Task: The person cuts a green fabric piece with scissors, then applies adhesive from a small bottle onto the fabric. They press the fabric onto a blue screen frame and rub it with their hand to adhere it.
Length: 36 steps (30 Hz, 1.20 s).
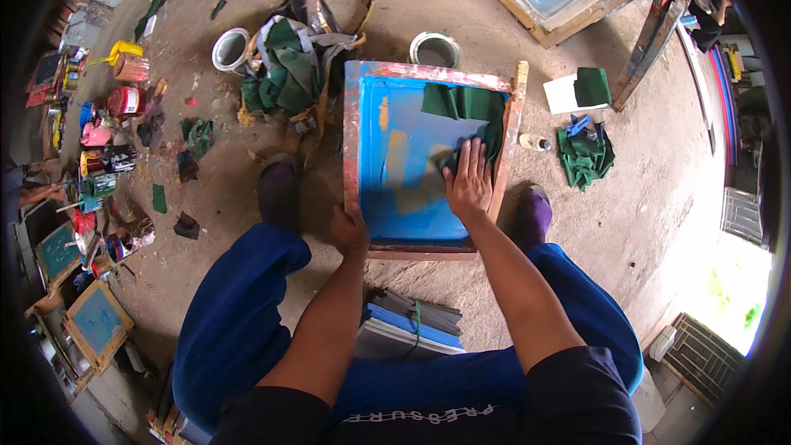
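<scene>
A wooden screen-printing frame (353, 132) with worn reddish paint lies between my feet, its blue mesh (395, 206) facing up. My left hand (350, 229) is closed on the frame's lower left side. Flat on the right part of the mesh lies my right hand (470, 180), fingers stretched out over a dark patch of green cloth. Pieces of dark green cloth (463, 102) line the inner top and right edges. Brownish patches mark the middle of the mesh. Whether the cloth under my palm joins the other pieces is hidden.
Two open tins, one left (231, 51) and one right (435, 51), stand beyond. A heap of green rags (284, 70) lies between them. Rightward are a small bottle (535, 142) and a crumpled green cloth (585, 155). Paint cans (126, 101) crowd the left. A folded stack (412, 323) sits near me.
</scene>
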Each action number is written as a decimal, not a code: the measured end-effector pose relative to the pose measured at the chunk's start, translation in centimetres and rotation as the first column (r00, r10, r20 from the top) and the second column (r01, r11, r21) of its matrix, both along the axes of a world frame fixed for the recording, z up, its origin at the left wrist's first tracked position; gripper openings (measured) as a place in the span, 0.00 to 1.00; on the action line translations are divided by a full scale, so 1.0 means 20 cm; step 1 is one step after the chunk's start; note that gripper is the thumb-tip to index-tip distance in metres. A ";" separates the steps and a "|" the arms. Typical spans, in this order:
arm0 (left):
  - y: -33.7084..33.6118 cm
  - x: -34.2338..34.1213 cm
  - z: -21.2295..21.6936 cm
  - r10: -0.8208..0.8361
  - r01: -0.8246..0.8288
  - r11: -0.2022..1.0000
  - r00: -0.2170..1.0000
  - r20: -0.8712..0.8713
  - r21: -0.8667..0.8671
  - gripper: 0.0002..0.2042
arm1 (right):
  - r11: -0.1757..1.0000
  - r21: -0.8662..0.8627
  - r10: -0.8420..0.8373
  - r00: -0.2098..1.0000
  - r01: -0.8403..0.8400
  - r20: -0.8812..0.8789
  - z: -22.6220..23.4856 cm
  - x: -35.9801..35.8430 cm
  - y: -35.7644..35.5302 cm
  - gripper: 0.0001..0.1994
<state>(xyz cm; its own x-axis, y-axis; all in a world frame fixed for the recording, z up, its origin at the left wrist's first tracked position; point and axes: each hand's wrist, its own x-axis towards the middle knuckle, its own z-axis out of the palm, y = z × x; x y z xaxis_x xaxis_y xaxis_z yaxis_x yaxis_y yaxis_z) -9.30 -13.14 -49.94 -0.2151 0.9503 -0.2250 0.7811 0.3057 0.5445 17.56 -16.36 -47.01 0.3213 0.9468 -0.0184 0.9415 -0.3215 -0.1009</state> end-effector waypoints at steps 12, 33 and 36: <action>-0.01 -0.01 -0.05 0.016 -0.015 0.999 1.000 0.023 -0.045 0.30 | 0.644 -0.325 0.501 0.703 -0.693 -0.505 -0.01 -0.36 0.19 0.33; 0.00 0.04 0.00 0.072 -0.070 0.997 0.997 0.035 -0.036 0.31 | 0.880 -0.386 -0.414 0.847 0.277 -0.334 -0.04 -0.52 -0.35 0.50; 0.01 0.04 0.00 0.045 -0.045 0.999 0.998 0.033 0.006 0.32 | 0.840 -0.540 -0.168 0.924 -0.048 -0.344 -0.05 -0.55 -0.35 0.50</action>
<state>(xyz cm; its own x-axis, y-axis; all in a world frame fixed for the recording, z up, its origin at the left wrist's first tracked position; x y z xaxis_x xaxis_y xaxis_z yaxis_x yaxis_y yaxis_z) -8.57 -12.91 -49.95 -0.2505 0.9413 -0.2261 0.7480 0.3365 0.5721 6.49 -23.35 -47.99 0.2442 0.7322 -0.6358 0.8472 -0.4801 -0.2275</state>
